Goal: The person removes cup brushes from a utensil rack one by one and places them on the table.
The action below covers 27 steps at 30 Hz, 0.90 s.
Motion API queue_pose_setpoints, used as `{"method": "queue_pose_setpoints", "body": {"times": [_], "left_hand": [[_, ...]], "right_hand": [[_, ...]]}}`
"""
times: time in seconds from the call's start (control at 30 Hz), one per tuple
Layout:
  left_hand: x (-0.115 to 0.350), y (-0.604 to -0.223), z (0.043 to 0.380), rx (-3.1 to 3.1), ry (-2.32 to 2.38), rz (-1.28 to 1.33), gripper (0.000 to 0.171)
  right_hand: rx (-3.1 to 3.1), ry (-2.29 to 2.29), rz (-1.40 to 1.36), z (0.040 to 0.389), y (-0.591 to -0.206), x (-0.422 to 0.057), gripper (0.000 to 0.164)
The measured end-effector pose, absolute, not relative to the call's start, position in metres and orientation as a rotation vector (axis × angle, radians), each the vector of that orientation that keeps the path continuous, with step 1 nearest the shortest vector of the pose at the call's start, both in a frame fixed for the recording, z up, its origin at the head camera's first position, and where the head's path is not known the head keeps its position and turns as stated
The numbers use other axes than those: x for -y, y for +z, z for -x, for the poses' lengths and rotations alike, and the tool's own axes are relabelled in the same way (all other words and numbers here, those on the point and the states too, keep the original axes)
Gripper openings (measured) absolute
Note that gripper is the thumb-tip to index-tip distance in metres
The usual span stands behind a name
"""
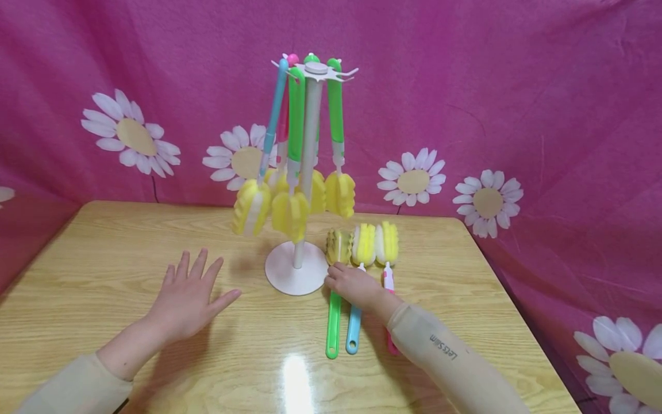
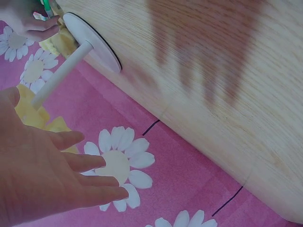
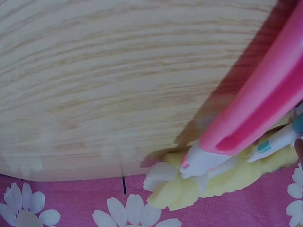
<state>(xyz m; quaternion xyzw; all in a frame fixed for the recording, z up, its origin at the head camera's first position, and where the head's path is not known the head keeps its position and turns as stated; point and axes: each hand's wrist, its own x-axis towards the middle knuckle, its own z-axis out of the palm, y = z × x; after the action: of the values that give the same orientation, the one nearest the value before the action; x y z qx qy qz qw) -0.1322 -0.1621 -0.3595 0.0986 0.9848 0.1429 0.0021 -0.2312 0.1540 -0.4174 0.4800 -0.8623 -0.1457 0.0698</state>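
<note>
Three sponge bottle brushes lie side by side right of a white stand (image 1: 281, 270). My right hand (image 1: 357, 286) pinches the neck of the green-handled brush (image 1: 333, 328), whose sponge looks darker than the others. Beneath that hand lies the blue-handled brush (image 1: 354, 333), partly covered. The pink-handled brush (image 1: 389, 279) is outermost, half hidden by the forearm; its handle (image 3: 255, 99) looms large in the right wrist view. My left hand (image 1: 183, 302) hovers left of the stand with fingers spread, holding nothing; the left wrist view shows its extended fingers (image 2: 90, 182).
From the stand's top hooks hang several brushes, among them a blue one (image 1: 274, 115), a front green one (image 1: 296, 115) and a right green one (image 1: 335, 109). An unoccupied hook (image 1: 351, 72) juts right. Behind the wooden table (image 1: 129, 241) hangs a pink flowered cloth (image 1: 445, 75).
</note>
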Motion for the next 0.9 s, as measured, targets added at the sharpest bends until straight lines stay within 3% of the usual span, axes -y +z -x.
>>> {"method": "queue_pose_setpoints", "body": {"times": [0.37, 0.7, 0.9], "left_hand": [[0.163, -0.362, 0.133, -3.09, 0.455, -0.306, 0.08], [0.164, -0.361, 0.133, -3.094, 0.464, -0.313, 0.082], [0.163, -0.361, 0.134, -3.09, 0.467, -0.315, 0.082]], "right_hand": [[2.485, -0.346, -1.356, 0.235, -0.405, -0.155, 0.021], [2.029, 0.111, -1.0, 0.252, -0.329, -0.15, 0.013], [2.223, 0.514, -0.646, 0.259, -0.274, -0.137, 0.032]]}}
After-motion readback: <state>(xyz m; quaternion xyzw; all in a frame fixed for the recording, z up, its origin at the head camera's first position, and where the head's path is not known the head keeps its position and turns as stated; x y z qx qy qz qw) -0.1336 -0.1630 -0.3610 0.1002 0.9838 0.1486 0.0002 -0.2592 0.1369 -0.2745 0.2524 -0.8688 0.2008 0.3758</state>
